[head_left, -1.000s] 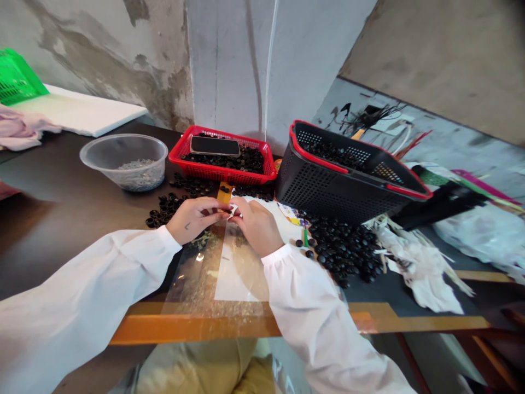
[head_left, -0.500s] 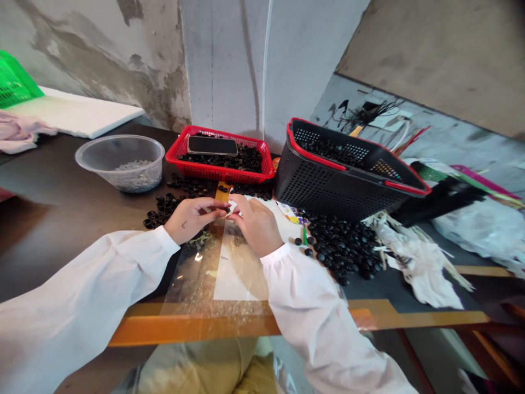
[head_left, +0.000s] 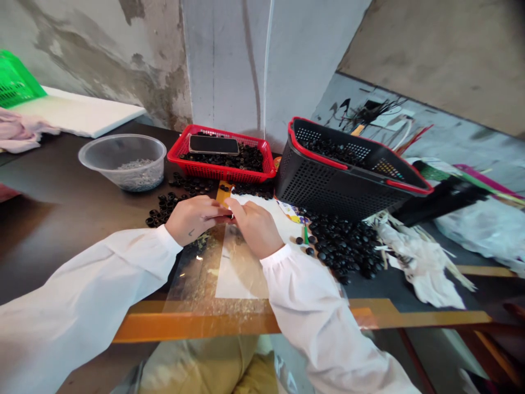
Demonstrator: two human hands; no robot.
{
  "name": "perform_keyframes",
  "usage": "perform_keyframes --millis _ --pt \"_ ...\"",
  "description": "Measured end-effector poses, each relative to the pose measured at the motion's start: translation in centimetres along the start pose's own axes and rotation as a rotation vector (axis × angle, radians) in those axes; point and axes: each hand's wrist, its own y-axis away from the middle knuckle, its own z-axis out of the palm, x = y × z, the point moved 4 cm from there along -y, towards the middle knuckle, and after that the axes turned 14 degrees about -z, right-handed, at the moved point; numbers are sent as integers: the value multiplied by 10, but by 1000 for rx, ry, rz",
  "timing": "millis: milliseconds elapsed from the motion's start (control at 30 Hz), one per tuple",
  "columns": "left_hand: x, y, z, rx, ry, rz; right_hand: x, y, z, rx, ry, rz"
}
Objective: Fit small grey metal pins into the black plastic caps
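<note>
My left hand (head_left: 196, 218) and my right hand (head_left: 255, 225) meet over the middle of the table, fingertips pinched together. Whatever lies between them is too small and too covered by the fingers to make out. Beneath them a clear plastic sheet (head_left: 197, 290) and a white paper (head_left: 238, 279) cover the table's front part. Small black round pieces with hollow tops (head_left: 166, 208) lie just beyond my left hand. To the right of my right wrist spreads a pile of glossy black domed pieces (head_left: 346, 243), with a small green-handled tool (head_left: 305, 234) at its edge.
A clear plastic bowl (head_left: 123, 158) holds thin shiny bits. Behind my hands stands a red basket (head_left: 221, 174) of black pieces with a phone (head_left: 214, 145) on top. A tall black basket (head_left: 320, 186) with red rim is at right, near white cloth strips (head_left: 426, 262).
The fingers of both hands have closed in tighter, and my right thumb now presses at the meeting point. The left fingers have curled more. Objects on the table stay put.
</note>
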Motion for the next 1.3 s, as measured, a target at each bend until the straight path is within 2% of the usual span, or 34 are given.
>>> perform_keyframes --millis 100,200,300,400,467,633,800,967,1167,1300 --pt "-4 2 4 -12 31 -63 1 1 0 26 -38 16" --pt "-9 1 9 -19 297 -264 5 3 -2 115 -130 66" --pt "-9 -1 13 -50 630 -464 11 5 -6 280 -307 120" --pt "-5 -2 16 -91 798 -568 16 7 -8 450 -449 167" --pt "-3 -2 17 -134 835 -583 18 7 -6 486 -506 179" --pt "0 1 20 -209 920 -583 21 6 0 476 -594 245" --pt "0 2 20 -222 928 -690 14 4 -1 445 -525 154" --pt "-3 1 23 -250 1020 -765 12 5 0 441 -614 226" --pt "-3 3 26 -320 1116 -730 13 5 3 474 -713 264" --pt "3 2 20 -333 960 -649 14 6 8 522 -879 320"
